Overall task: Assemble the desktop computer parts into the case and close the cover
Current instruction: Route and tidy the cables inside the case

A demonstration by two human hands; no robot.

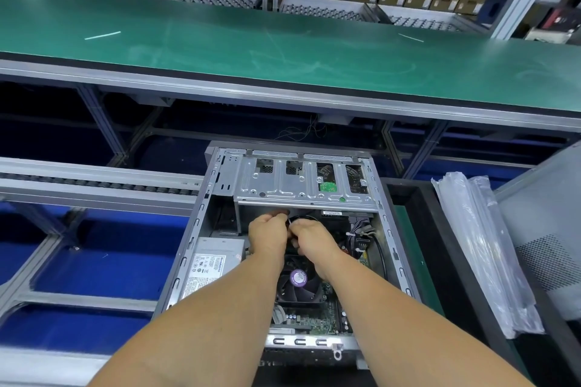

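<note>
1. One open computer case (201,229), grey sheet metal, lies on its side; all places below are relative to it.
2. Inside: one silver perforated drive cage (301,185) at the far end, one labelled power supply (207,264) along the left wall, one round black cooler fan (298,286) with a purple hub sticker, on a green motherboard (317,320) at the near end.
3. Two hands meet just below the cage. Left hand (267,237) and right hand (309,239) both have curled fingers pinching a thin white cable tie (288,222); what it binds cannot be told.
4. Right of the case: clear plastic bags (481,248), glossy and crumpled.
5. Beyond the case: one green conveyor belt (283,50), matte.
</note>
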